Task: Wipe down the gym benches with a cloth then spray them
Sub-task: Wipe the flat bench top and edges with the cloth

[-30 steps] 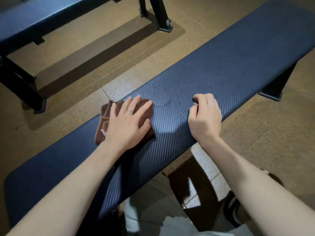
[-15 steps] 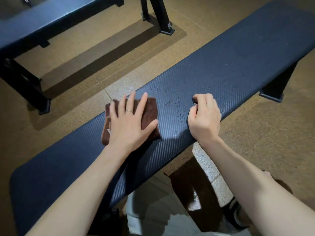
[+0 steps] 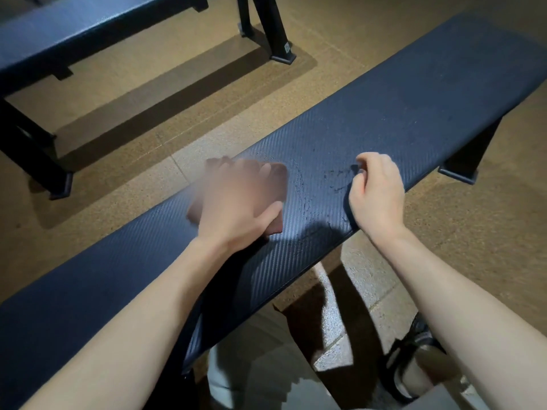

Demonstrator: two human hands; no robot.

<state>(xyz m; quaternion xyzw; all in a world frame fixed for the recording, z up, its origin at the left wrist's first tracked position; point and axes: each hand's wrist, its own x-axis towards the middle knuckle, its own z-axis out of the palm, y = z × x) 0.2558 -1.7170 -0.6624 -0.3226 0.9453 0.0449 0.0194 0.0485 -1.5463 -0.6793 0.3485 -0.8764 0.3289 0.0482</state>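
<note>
I count two benches: the near worktop [image 3: 384,113], running diagonally under my arms, and a second bench [image 3: 74,28] at the far left, well apart across the floor [image 3: 148,137]. One brown cloth [image 3: 278,184] lies on the near worktop at about its middle, close to the far edge. My left hand [image 3: 236,202] lies flat on that cloth, fingers spread and pressing it down; the hand is motion-blurred, so I cannot make out the fingertips. My right hand [image 3: 377,190] sits at the worktop's near edge, fingers curled in, holding nothing I can see. Faint wet marks [image 3: 334,182] show between the two hands. Both forearms reach forward, roughly parallel.
</note>
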